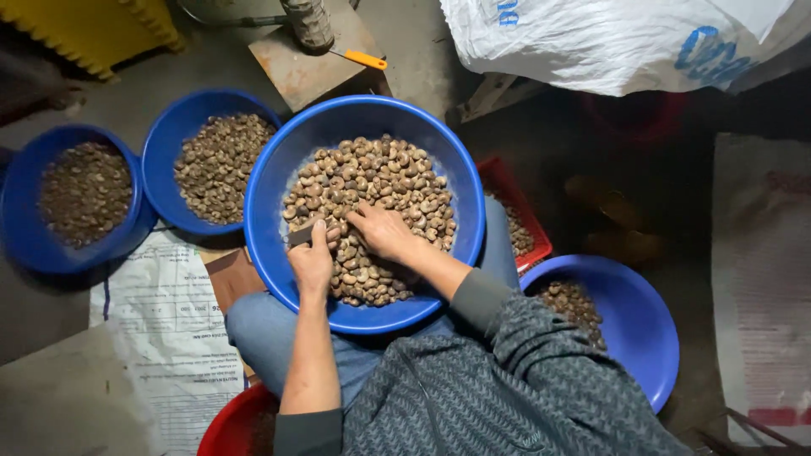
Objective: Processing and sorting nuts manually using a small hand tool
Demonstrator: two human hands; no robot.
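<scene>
Large blue basin (270, 181): rests on the seated person's lap at the centre of the view, filled with pale brown nuts (380, 181).

Left hand (312, 257): at 7 o'clock inside the basin, fingers curled closed around a small dark tool (302, 234) whose end sticks out toward 10 o'clock; the heel of the hand lies over the basin's near rim.

Right hand (382, 230): at the middle of the basin, just beside the left hand, palm down on the nuts with fingers bent and pointing toward 9 o'clock; whether a nut is pinched under the fingertips cannot be told.

Second blue basin (165, 139): at 10 o'clock, touching the large basin's rim, holding darker, smaller pieces.

Third blue basin (17, 203): at 9 o'clock, against the second basin, with a dark brown filling.

Fourth blue basin (646, 317): at 4 o'clock, beside the person's right elbow, a few nuts visible at its near edge.

Red crate (507, 181): at 3 o'clock, partly under the large basin, with nuts inside.

Red basin (228, 426): at 7 o'clock, under the left forearm, mostly out of view.

Printed white sack (169, 321): flat on the floor at 8 o'clock.

White bag (608, 42): at 1 o'clock, bulging.

Orange-handled tool (363, 58): at 12 o'clock, lying on a small rusty stand (296, 72).
</scene>
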